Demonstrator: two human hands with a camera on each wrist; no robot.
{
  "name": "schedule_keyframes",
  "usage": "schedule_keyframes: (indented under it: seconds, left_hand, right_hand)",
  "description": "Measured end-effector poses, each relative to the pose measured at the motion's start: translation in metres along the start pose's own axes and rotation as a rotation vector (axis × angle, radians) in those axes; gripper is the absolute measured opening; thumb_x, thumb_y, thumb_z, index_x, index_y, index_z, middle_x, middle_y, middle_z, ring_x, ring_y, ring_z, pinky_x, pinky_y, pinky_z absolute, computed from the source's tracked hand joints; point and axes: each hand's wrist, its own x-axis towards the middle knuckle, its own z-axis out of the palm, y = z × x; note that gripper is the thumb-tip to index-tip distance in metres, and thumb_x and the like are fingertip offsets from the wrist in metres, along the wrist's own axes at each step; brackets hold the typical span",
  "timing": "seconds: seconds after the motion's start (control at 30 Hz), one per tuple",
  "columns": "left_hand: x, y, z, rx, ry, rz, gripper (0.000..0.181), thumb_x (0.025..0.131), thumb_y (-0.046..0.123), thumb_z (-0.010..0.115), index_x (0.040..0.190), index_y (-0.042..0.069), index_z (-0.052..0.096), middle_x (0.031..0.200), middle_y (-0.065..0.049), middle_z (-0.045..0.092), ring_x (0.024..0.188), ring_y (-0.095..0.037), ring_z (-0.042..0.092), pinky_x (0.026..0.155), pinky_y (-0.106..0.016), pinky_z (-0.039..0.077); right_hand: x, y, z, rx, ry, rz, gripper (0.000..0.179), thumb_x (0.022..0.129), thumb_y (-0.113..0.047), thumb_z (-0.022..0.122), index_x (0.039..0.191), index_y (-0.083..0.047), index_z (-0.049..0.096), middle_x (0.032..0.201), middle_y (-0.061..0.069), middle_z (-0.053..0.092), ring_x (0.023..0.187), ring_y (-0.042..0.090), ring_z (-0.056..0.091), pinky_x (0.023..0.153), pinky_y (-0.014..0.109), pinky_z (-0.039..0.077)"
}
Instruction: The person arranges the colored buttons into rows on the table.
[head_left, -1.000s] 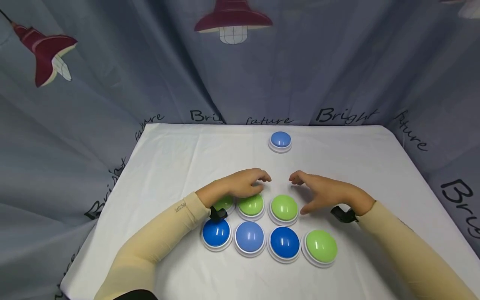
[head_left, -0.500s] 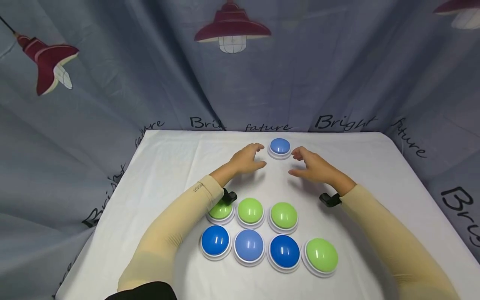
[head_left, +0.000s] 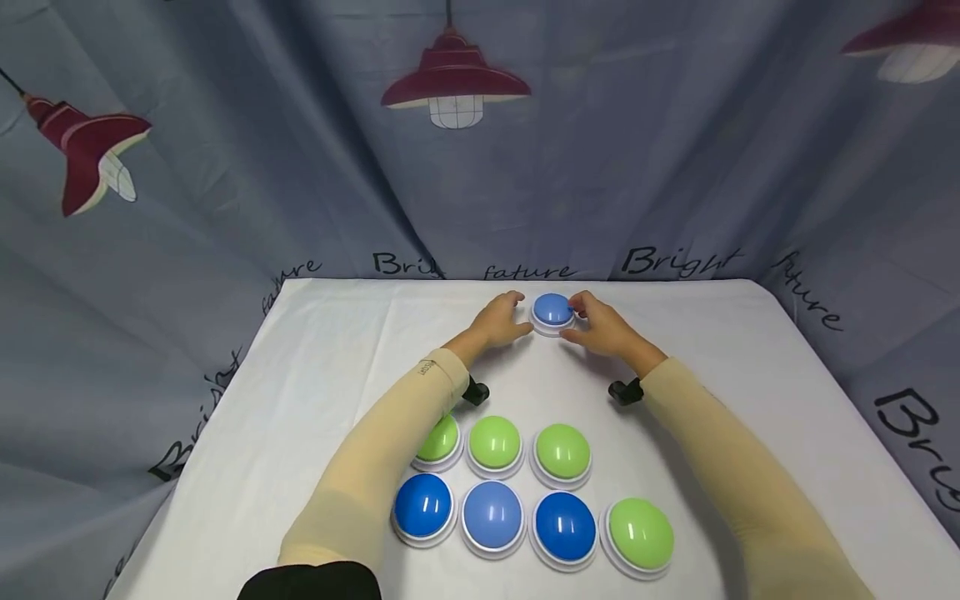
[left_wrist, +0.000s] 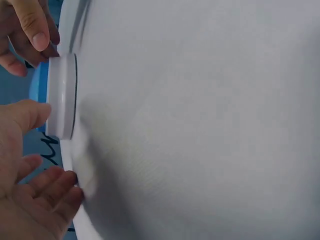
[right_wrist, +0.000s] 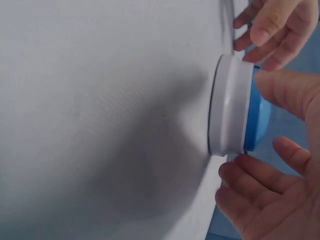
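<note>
A light blue push button with a white round base sits near the far edge of the table. My left hand is just left of it, thumb and fingers spread apart. On its other side my right hand reaches round the rim with fingertips right at the base. In the right wrist view, the thumb of my right hand overlaps the blue dome, and its loosely bent fingers lie beside the white base. The left wrist view shows the thumb of my left hand overlapping the button's side.
Nearer to me stand several more buttons: green ones in a row, then dark blue, light blue and green ones in front. A white cloth covers the table. Behind hangs a grey-blue curtain.
Both hands have moved forward from above the green buttons to the far light blue button, closing in from either side. The buttons have kept their places on the table.
</note>
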Motion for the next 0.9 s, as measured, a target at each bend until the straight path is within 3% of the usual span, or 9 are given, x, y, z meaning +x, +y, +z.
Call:
schedule_keyframes:
  seconds: [0.17,0.4,0.6,0.9]
  left_hand:
    - [0.01,-0.003,0.009,-0.097,0.024,-0.002,0.065,0.094,0.026,0.068,0.148,0.006,0.038,0.143,-0.013,0.051,0.13,-0.025,0.049,0.109,-0.034,0.039]
    - [0.022,-0.001,0.016,-0.186,-0.014,0.075,0.063,0.094,0.022,0.069,0.148,0.008,0.039,0.138,-0.013,0.054,0.12,-0.024,0.057,0.101,-0.032,0.046]
    - [0.02,0.001,0.017,-0.163,-0.02,0.122,0.054,0.094,0.02,0.069,0.142,0.007,0.047,0.125,-0.009,0.06,0.109,-0.018,0.057,0.095,-0.028,0.046]
    - [0.009,0.008,0.013,-0.173,-0.023,0.166,0.053,0.094,0.021,0.07,0.14,0.005,0.05,0.125,-0.009,0.06,0.113,-0.018,0.056,0.097,-0.027,0.046]
  right_hand:
    - [0.012,0.004,0.009,-0.007,0.001,0.013,0.063,0.092,-0.023,0.072,0.138,0.0,0.035,0.137,0.026,0.047,0.129,0.039,0.045,0.111,0.053,0.033]
    - [0.015,0.006,0.009,0.018,0.022,0.007,0.063,0.091,-0.02,0.073,0.139,0.0,0.035,0.136,0.025,0.048,0.126,0.037,0.048,0.109,0.051,0.036]
    - [0.008,0.007,0.011,0.044,0.037,-0.021,0.063,0.092,-0.019,0.072,0.139,0.001,0.036,0.134,0.024,0.05,0.123,0.036,0.05,0.106,0.051,0.039]
    - [-0.006,0.009,0.007,0.028,0.054,-0.063,0.063,0.092,-0.022,0.072,0.14,0.0,0.039,0.138,0.022,0.049,0.126,0.036,0.049,0.107,0.05,0.039]
